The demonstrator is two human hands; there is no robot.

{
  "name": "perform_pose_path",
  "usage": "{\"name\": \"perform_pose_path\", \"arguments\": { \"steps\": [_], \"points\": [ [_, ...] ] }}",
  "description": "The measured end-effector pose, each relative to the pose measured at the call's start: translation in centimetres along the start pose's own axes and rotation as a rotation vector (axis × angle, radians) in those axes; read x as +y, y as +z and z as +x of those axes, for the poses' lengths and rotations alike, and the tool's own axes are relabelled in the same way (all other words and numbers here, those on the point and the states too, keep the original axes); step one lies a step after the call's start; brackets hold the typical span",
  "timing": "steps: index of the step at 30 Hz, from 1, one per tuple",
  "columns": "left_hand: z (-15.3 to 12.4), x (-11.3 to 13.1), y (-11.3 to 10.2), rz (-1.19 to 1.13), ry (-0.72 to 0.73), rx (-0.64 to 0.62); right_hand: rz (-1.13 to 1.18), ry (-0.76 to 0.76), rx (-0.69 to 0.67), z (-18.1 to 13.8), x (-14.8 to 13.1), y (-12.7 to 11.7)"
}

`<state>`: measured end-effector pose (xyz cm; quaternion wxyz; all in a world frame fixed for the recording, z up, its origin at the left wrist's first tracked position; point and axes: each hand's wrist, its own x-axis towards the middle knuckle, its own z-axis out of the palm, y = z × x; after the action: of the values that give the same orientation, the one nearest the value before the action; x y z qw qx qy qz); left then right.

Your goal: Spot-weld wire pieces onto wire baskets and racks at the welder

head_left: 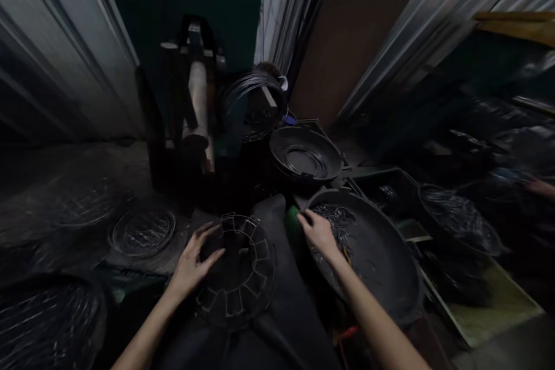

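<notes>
A round wire frame, with short bent wire pieces set around its ring, lies in front of me over dark cloth. At its left side is my left hand, thumb and fingers spread apart over the rim; whether it presses on the wire is hard to tell. My right hand is over the left edge of a wide dark basin, its fingertips pinched together. What they hold, if anything, is too small to make out. Small bent wire pieces are heaped in the basin, beside a green object.
A green machine with a protruding rod stands ahead. Near it are a wire coil and a dark bowl holding wire rings. Wire grids lie at left. Another person's hand shows at far right.
</notes>
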<state>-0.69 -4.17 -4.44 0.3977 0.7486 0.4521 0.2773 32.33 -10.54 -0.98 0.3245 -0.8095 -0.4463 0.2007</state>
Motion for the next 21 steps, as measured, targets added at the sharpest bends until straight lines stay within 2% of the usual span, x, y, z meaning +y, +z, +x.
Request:
{"name": "perform_pose_path", "arguments": {
  "steps": [3, 6, 8, 11, 14, 16, 18, 21],
  "points": [
    [0.2, -0.2, 1.0, 0.038, -0.018, 0.033, -0.129, -0.019, 0.09, 6.7, -0.2, -2.2],
    [-0.1, -0.3, 1.3, 0.045, -0.093, 0.111, -0.278, -0.006, 0.097, 14.1, -0.5, -3.1],
    [-0.4, -0.4, 1.4, 0.035, -0.142, 0.163, -0.376, 0.032, 0.029, 18.8, 0.0, -2.7],
    [-0.8, -0.5, 1.5, 0.025, -0.193, 0.212, -0.492, 0.118, -0.136, 24.4, 1.4, -0.7],
    [-1.2, -0.3, 1.7, 0.008, -0.226, 0.245, -0.567, 0.201, -0.264, 27.5, 2.6, 1.9],
    [-1.4, -0.1, 1.8, -0.01, -0.223, 0.272, -0.596, 0.223, -0.299, 28.5, 3.1, 3.2],
    [-1.5, 0.1, 1.7, -0.014, -0.195, 0.298, -0.615, 0.214, -0.284, 29.0, 3.6, 3.7],
    [-1.4, 0.4, 1.6, 0.008, -0.18, 0.307, -0.62, 0.153, -0.181, 29.0, 4.2, 3.0]
  ]
}}
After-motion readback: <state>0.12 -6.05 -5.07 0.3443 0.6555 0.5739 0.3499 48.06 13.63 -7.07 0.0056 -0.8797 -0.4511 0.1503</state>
